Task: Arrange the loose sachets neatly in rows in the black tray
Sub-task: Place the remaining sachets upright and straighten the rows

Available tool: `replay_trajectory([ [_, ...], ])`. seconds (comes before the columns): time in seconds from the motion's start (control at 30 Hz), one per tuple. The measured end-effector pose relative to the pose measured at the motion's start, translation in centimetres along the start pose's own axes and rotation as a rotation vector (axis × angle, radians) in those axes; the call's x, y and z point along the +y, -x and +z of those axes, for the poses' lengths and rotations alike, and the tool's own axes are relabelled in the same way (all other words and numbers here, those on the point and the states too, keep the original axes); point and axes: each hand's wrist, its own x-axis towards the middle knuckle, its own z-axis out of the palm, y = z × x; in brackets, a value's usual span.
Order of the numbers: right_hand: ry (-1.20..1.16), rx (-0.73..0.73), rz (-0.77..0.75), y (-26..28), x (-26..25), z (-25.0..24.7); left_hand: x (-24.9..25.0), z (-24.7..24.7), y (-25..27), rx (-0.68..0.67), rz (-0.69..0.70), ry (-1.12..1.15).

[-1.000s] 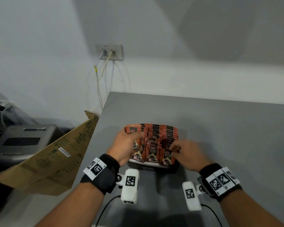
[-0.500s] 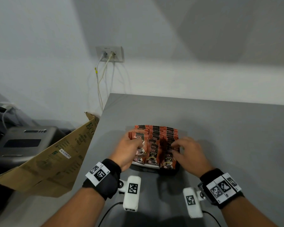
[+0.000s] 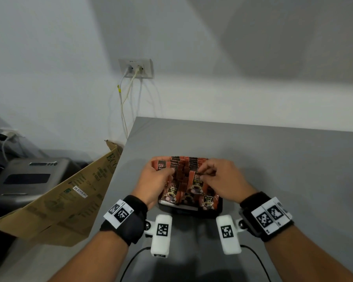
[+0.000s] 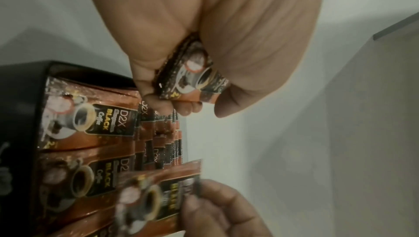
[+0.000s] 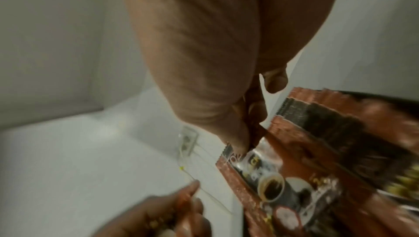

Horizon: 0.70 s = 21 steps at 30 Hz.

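Observation:
The black tray sits on the grey table, filled with rows of upright red-brown coffee sachets. My left hand is over the tray's left side and grips a small stack of sachets between thumb and curled fingers. Over the right side, my right hand pinches the top edge of one sachet, which is raised above the front rows. In the left wrist view the tray's wall and the packed rows show. The tray's floor is hidden.
The grey table ends at its left edge close to the tray. Beyond that edge stand a cardboard box flap and a grey machine. A wall socket with cables hangs behind.
Both hands moved further over the tray and closer together. The right hand has taken a sachet by its top and raised it; the left still holds its stack.

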Motion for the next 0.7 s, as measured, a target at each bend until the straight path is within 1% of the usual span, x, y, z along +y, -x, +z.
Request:
replay_trajectory([
  [0.07, 0.077, -0.111, 0.022, 0.0, 0.5, 1.4, -0.3, -0.4, -0.1, 0.007, -0.002, 0.005],
  [0.17, 0.143, -0.177, 0.023, -0.1, 0.6, 3.2, -0.5, -0.5, 0.1, -0.019, -0.002, -0.023],
  [0.33, 0.24, -0.143, 0.009, -0.4, 0.6, 4.4, -0.9, -0.8, 0.5, -0.058, -0.019, -0.038],
  [0.7, 0.295, -0.07, -0.037, -0.4, 0.8, 4.8, -1.3, -0.8, 0.4, -0.051, -0.05, -0.053],
])
